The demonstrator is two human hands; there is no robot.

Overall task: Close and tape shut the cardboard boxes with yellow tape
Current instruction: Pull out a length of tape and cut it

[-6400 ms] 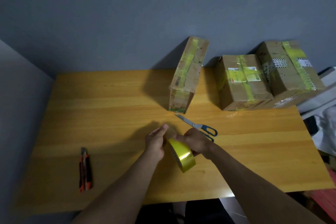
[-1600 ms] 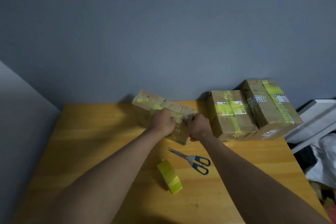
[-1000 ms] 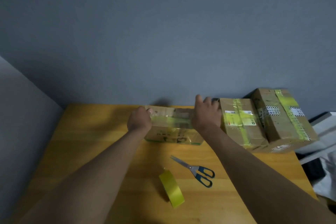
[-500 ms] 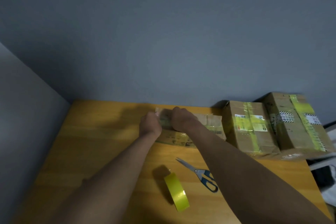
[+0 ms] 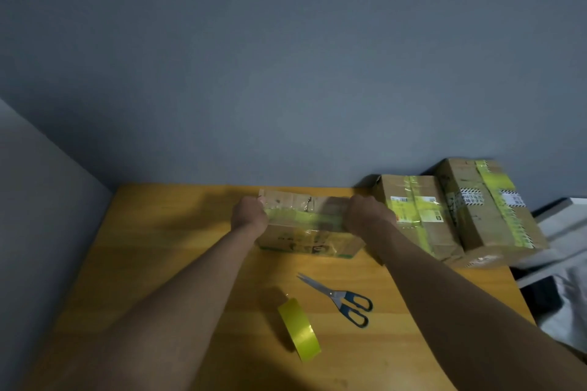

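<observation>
1. Wooden surface (image 5: 152, 263): yellow-orange, lit from above, carrying every item listed below; extends beneath both forearms and past the hands to a grey wall.
2. Two taped boxes: far box (image 5: 489, 209) to the right of the right hand, against the wall, yellow tape strip running across its top. Near box (image 5: 416, 213) just beside the right hand, touching the far box, yellow tape crossed over its top and a pale label under the tape.
3. Cardboard box (image 5: 305, 228): lying flat between the two hands, flaps down, a band of yellow tape along its top from hand to hand; printed green-and-yellow front face turned toward the person.
4. Left hand (image 5: 249, 216): at the left end of the cardboard box, fingers curled over the top edge, gripping that end where the tape band finishes.
5. Right hand (image 5: 368, 214): at the right end of the cardboard box, fingers curled down over the edge, gripping that end. Fingertips hidden behind the knuckles.
6. Scissors (image 5: 341, 298): on the surface, nearer the person than the hands, between the two forearms; blades shut and pointing toward the cardboard box, dark blue handles toward the right forearm.
7. Tape roll (image 5: 300, 330): yellow, standing on edge, just left of the scissors, apart from both hands and untouched.
</observation>
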